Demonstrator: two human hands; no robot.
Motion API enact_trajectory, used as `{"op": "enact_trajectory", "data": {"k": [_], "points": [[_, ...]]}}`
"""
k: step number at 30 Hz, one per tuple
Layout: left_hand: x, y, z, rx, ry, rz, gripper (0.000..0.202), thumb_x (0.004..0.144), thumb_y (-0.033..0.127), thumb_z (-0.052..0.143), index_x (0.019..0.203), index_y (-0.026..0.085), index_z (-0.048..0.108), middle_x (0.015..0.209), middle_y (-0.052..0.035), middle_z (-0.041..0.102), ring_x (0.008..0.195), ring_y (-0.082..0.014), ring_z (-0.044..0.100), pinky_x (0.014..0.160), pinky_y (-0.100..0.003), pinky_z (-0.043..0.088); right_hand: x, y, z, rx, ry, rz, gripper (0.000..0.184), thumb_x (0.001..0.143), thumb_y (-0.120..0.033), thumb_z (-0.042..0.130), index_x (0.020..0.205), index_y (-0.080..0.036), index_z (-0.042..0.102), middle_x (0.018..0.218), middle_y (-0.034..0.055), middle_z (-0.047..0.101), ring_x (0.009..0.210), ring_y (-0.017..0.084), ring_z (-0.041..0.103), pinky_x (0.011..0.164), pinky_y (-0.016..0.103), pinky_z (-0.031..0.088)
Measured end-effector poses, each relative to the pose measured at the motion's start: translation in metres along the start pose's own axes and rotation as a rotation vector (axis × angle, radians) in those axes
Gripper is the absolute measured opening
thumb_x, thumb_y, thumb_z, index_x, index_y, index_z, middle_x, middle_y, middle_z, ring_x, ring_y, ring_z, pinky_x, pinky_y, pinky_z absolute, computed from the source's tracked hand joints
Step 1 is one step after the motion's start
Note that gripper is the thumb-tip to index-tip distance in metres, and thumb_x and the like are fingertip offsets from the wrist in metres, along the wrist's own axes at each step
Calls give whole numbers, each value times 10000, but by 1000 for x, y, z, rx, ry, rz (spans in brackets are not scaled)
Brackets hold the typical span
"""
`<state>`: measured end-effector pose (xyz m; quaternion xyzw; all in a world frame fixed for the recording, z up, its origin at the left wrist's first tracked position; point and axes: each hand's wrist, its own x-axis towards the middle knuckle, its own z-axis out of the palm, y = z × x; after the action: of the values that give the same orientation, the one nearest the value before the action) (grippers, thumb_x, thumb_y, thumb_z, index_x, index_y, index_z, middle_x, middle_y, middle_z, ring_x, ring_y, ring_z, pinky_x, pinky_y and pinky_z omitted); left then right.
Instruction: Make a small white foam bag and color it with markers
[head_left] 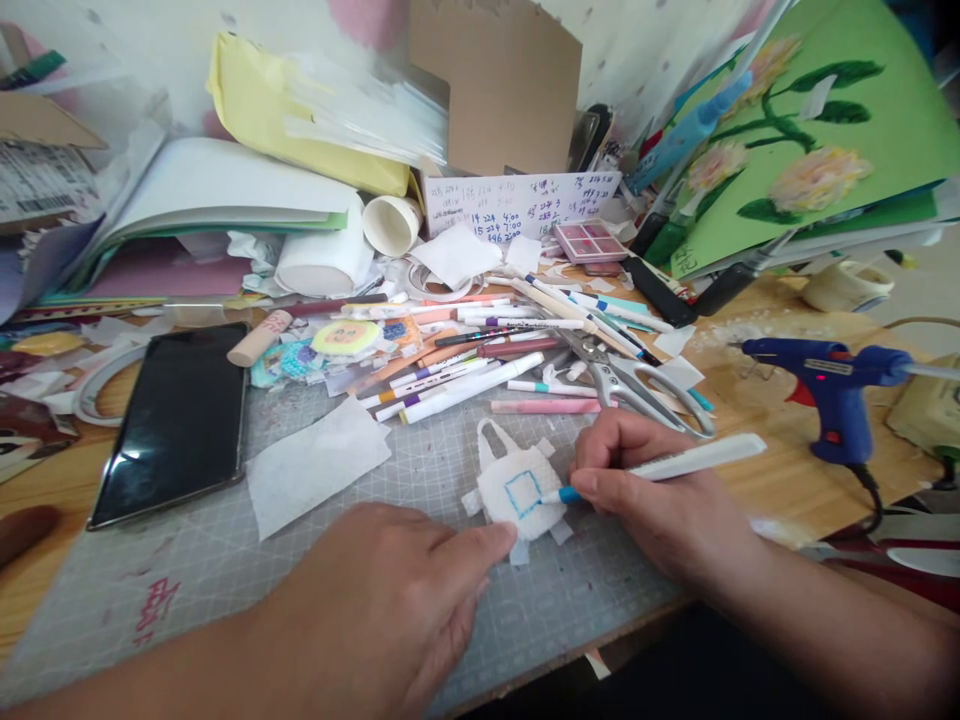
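A small puffy white bag-shaped piece [499, 472] with a looped handle lies on the grey cutting mat [202, 590]. Bits of clear tape stick out around its edge, and a blue square outline is drawn on its front. My right hand [660, 490] is closed around a white marker [697, 457], whose blue tip touches the square's lower right corner. My left hand [397, 590] rests on the mat with one finger stretched out, its tip pressing the piece's lower edge. The left hand's other fingers are partly hidden beneath it.
Left of the hands lie a torn white paper [315, 465] and a black tablet [180, 420]. Several markers [472, 388] and grey-handled scissors [637, 385] are heaped behind the piece. A blue glue gun [832, 390] with a lit red light stands at right, its cord trailing down.
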<state>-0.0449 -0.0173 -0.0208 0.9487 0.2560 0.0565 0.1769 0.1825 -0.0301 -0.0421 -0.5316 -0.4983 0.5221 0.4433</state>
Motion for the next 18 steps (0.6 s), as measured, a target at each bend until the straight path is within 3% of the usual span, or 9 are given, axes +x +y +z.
{"op": "enact_trajectory", "data": {"k": [7,18], "points": [[1,0,-2,2,18,-4,284,880,136,389,1013,198,632,669,6,703,542,-170,654,502,-253,459,-1,2,-1,70,28,-8,205,751,-244,669,633,-206,506,543,-48,474,511,106,396,483,245,314],[-4,1,0,31,41,-10,334,863,128,400,1090,213,628,669,4,705,545,-157,649,505,-229,465,1,0,2,2,34,-3,220,741,-250,674,613,-205,500,548,-42,480,511,106,409,472,234,328]]}}
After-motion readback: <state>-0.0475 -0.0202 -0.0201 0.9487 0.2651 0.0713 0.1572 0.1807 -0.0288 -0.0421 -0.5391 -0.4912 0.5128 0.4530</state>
